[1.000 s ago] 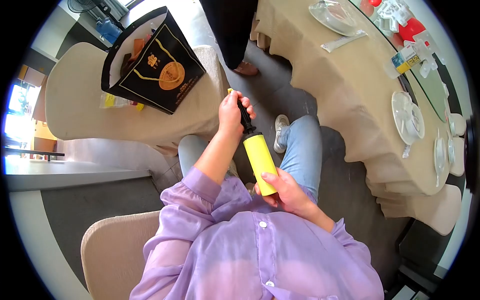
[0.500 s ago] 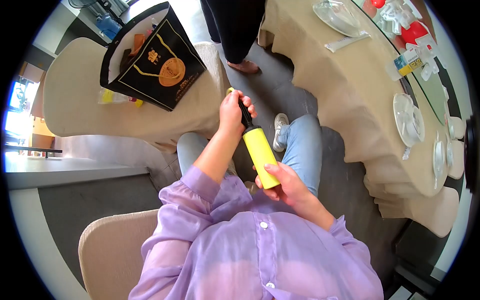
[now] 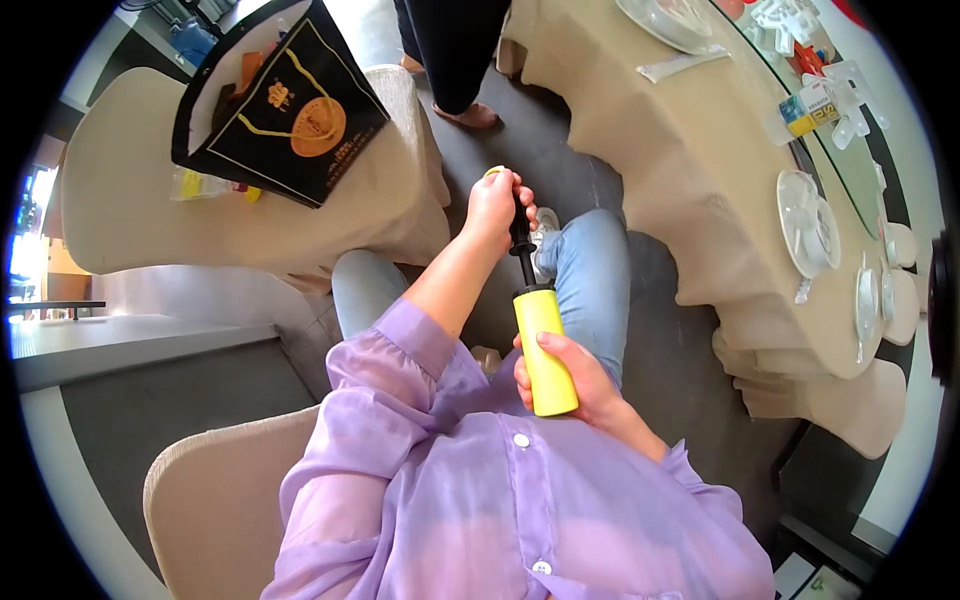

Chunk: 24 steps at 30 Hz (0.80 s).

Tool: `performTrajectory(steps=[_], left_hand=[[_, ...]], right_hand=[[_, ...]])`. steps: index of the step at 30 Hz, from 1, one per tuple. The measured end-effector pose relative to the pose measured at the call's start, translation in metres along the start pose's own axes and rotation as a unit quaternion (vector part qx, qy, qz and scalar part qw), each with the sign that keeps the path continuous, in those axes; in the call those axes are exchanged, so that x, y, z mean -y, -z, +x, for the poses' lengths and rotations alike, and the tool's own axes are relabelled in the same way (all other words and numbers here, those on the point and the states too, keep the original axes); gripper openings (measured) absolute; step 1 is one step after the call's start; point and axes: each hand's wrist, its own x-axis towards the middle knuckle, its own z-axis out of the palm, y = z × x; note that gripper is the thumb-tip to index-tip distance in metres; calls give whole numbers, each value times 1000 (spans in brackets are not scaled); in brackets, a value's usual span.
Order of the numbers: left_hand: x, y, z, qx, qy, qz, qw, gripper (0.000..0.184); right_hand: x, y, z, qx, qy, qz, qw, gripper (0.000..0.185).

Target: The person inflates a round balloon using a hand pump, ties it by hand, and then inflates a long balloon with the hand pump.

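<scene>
Left hand point(image 3: 490, 208): clenched round the black handle point(image 3: 519, 238) of the pump point(image 3: 537, 315); the fingers point(image 3: 528, 196) curl over its far side, with hardly any gap between them and the palm.
Right hand point(image 3: 590, 382): grasping the yellow barrel point(image 3: 552, 385); the thumb lies across the upward face, and the fingertips point(image 3: 523, 373) show round the opposite side.
Pump position: in front of the torso, above the lap and between the knees, held up by both hands.
Pump look: smooth, bright yellow cylinder, tilted, its lower end close to the shirt; no markings can be made out on it.
Pump rod: a dark rod point(image 3: 528, 270) shows between the handle and the black collar point(image 3: 534, 290), so the handle stands apart from the barrel.
Yellow tip: a small yellow piece point(image 3: 494, 171) sticks out above the left hand; its lower part is hidden by the grip.
Chair to the left: a black bag point(image 3: 300, 125) with gold print stands on the cloth-covered chair point(image 3: 260, 235).
Desk to the right: the cloth-covered desk point(image 3: 640, 140), well apart from both hands, carries plastic-wrapped dishes point(image 3: 808, 225) and a blue-and-yellow box point(image 3: 808, 108).
Another person: dark trousers point(image 3: 460, 50) beyond the pump.
</scene>
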Motion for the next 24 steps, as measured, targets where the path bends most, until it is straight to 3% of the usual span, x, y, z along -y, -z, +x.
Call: performTrajectory(steps=[8,14,15,24], left_hand=[[18,1,5,-52,32,-19,998,14],[4,14,8,-22,-35,-39,998,12],[9,14,2,-12,-36,-34,999,13],[-12,-8,-49,53,-21,-59,997,15]], right_hand=[[-9,7,-26,-22,-35,-23,999,42],[-14,7,-36,-49,-17,-27,998,43],[-18,6,-34,-37,-6,-3,999,33],[-25,-7,-23,-23,61,-56,996,31]])
